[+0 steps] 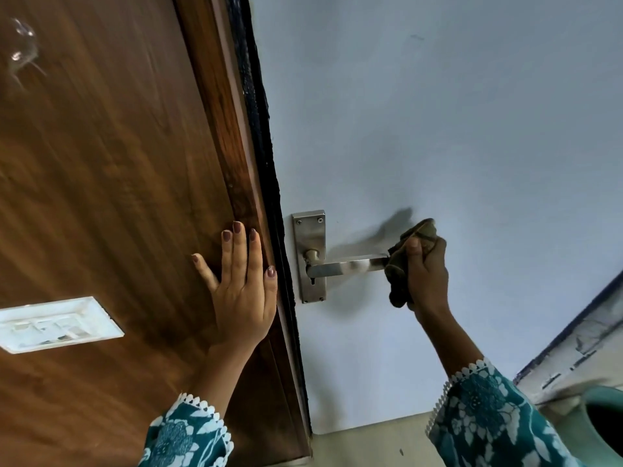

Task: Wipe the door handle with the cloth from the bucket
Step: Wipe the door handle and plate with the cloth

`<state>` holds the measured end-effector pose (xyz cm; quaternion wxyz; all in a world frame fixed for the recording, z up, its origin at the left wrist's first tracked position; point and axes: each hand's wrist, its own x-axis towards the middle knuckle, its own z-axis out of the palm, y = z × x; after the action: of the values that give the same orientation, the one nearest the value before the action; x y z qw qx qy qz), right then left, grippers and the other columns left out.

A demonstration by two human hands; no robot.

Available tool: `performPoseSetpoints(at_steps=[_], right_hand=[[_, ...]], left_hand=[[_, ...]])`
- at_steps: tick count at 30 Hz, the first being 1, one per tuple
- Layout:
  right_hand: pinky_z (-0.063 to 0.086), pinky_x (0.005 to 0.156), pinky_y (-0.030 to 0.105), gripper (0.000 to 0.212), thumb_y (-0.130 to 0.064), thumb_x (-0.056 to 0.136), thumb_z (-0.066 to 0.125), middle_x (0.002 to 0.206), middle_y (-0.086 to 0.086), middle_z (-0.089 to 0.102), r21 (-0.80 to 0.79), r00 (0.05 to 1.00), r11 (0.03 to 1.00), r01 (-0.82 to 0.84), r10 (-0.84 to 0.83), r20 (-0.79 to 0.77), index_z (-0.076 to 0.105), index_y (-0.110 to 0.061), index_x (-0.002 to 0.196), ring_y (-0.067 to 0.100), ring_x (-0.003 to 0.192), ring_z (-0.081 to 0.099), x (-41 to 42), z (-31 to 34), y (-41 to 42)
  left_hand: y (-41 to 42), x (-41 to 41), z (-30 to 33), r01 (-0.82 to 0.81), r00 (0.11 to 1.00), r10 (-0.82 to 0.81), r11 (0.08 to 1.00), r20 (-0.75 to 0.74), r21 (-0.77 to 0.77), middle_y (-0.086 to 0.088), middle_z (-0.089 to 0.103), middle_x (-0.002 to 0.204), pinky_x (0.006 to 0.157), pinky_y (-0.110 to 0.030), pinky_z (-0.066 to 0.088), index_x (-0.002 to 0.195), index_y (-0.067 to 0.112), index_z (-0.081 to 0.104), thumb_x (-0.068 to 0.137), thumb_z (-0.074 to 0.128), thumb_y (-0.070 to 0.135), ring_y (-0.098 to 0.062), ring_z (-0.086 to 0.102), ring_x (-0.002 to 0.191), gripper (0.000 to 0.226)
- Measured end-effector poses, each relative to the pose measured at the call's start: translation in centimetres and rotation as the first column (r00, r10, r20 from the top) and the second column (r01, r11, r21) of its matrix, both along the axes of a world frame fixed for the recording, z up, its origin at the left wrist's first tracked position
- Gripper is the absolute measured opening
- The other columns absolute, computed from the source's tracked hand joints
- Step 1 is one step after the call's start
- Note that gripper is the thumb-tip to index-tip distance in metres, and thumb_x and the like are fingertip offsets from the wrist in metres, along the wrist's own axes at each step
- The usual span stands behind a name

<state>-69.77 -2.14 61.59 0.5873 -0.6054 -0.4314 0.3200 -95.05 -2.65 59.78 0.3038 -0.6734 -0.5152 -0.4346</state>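
A silver lever door handle (344,265) on a steel backplate (308,237) is fixed to a pale blue door. My right hand (427,274) is closed around a crumpled olive-brown cloth (401,261), which wraps the free end of the lever. My left hand (241,288) lies flat, fingers spread, against the brown wooden frame (135,197) just left of the door's edge. A pale green bucket (603,423) shows at the lower right corner, partly cut off.
A white switch plate (57,323) is set in the wood panel at lower left. A dark gap (266,163) runs between frame and door. A chipped white wall with a blue edge (580,348) stands at the right.
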Motion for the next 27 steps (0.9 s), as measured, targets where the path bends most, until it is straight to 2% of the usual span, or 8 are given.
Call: performPoseSetpoints(at_steps=[4, 8, 10, 12, 15, 17, 21, 27], right_hand=[[0.045, 0.045, 0.03, 0.036, -0.045, 0.094, 0.038, 0.095, 0.024, 0.067, 0.087, 0.958, 0.983, -0.16, 0.176, -0.225, 0.05, -0.014, 0.107, 0.032, 0.059, 0.06, 2.2, 0.9, -2.1], [0.055, 0.059, 0.039, 0.038, -0.043, 0.097, 0.032, 0.083, 0.013, 0.065, 0.135, 0.684, 0.915, -0.381, 0.377, -0.624, 0.053, -0.012, 0.098, 0.031, 0.065, 0.064, 2.0, 2.4, -4.2], [0.053, 0.058, 0.03, 0.036, -0.04, 0.098, 0.036, 0.072, 0.005, 0.065, 0.119, 0.569, 0.884, -0.453, 0.389, -0.724, 0.054, -0.011, 0.087, 0.021, 0.061, 0.062, 1.4, 2.6, -4.3], [0.054, 0.059, 0.027, 0.031, -0.031, 0.099, 0.038, 0.067, 0.003, 0.068, 0.091, 0.552, 0.888, -0.45, 0.357, -0.754, 0.058, -0.011, 0.085, 0.017, 0.063, 0.066, 1.0, 2.6, -4.2], [0.056, 0.058, 0.024, 0.029, -0.023, 0.099, 0.042, 0.074, 0.007, 0.072, 0.079, 0.579, 0.867, -0.491, 0.393, -0.715, 0.063, -0.006, 0.09, 0.016, 0.067, 0.071, 0.8, 2.5, -4.1], [0.056, 0.065, 0.028, 0.022, -0.021, 0.095, 0.051, 0.09, 0.013, 0.073, 0.002, 0.728, 0.897, -0.441, 0.359, -0.584, 0.066, -0.005, 0.099, 0.02, 0.078, 0.071, 1.2, 2.4, -4.1], [0.05, 0.058, 0.025, 0.025, -0.02, 0.093, 0.053, 0.109, 0.013, 0.067, -0.089, 0.915, 0.944, -0.318, 0.281, -0.29, 0.058, -0.012, 0.117, 0.019, 0.08, 0.066, 2.7, 2.3, -4.6], [0.056, 0.083, 0.036, 0.031, -0.042, 0.092, 0.05, 0.113, 0.0, 0.067, -0.045, 0.963, 0.964, -0.263, 0.259, -0.077, 0.059, -0.028, 0.118, 0.018, 0.102, 0.065, 4.3, 2.1, -6.1]], left_hand=[[-2.4, 2.8, 0.4, 0.246, 0.961, -0.242, 0.969, 0.131, -0.015, -0.004, 0.001, 0.161, 0.118, -0.049, 0.014, 0.152, 0.013, -0.002, 0.092, 0.046, 0.017, -0.023, 0.006, 0.148, 0.076], [-4.8, 7.2, 0.9, 0.618, 0.768, -0.516, 0.751, 0.379, -0.232, -0.015, 0.036, 0.151, 0.112, -0.038, 0.035, 0.147, 0.006, 0.025, 0.095, 0.042, 0.018, -0.019, 0.033, 0.141, 0.056], [-5.4, 9.2, 1.3, 0.723, 0.643, -0.389, 0.592, 0.66, -0.356, -0.007, 0.047, 0.145, 0.106, -0.033, 0.041, 0.144, 0.014, 0.037, 0.094, 0.042, 0.038, -0.01, 0.043, 0.133, 0.056], [-5.7, 11.0, 2.3, 0.869, 0.4, -0.112, 0.362, 0.91, -0.337, 0.001, 0.051, 0.141, 0.104, -0.031, 0.043, 0.139, 0.026, 0.042, 0.083, 0.047, 0.058, -0.008, 0.049, 0.127, 0.065], [-5.3, 12.3, 3.7, 0.981, 0.009, 0.234, 0.184, 0.972, -0.053, -0.001, 0.068, 0.122, 0.085, -0.033, 0.055, 0.123, 0.026, 0.061, 0.081, 0.056, 0.061, -0.016, 0.064, 0.111, 0.054], [-4.9, 12.4, 4.3, 0.986, -0.123, 0.311, 0.148, 0.942, 0.08, -0.006, 0.072, 0.112, 0.075, -0.03, 0.057, 0.112, 0.019, 0.068, 0.077, 0.055, 0.048, -0.018, 0.068, 0.102, 0.047], [-4.5, 12.3, 4.7, 0.982, -0.186, 0.325, 0.082, 0.927, 0.168, -0.009, 0.074, 0.094, 0.069, -0.03, 0.057, 0.094, 0.012, 0.075, 0.078, 0.062, 0.028, -0.02, 0.071, 0.086, 0.026], [-4.0, 13.5, 4.5, 0.994, -0.085, 0.302, 0.09, 0.95, 0.06, -0.01, 0.073, 0.084, 0.069, -0.029, 0.057, 0.094, 0.008, 0.07, 0.087, 0.055, 0.002, -0.021, 0.069, 0.08, 0.017]])
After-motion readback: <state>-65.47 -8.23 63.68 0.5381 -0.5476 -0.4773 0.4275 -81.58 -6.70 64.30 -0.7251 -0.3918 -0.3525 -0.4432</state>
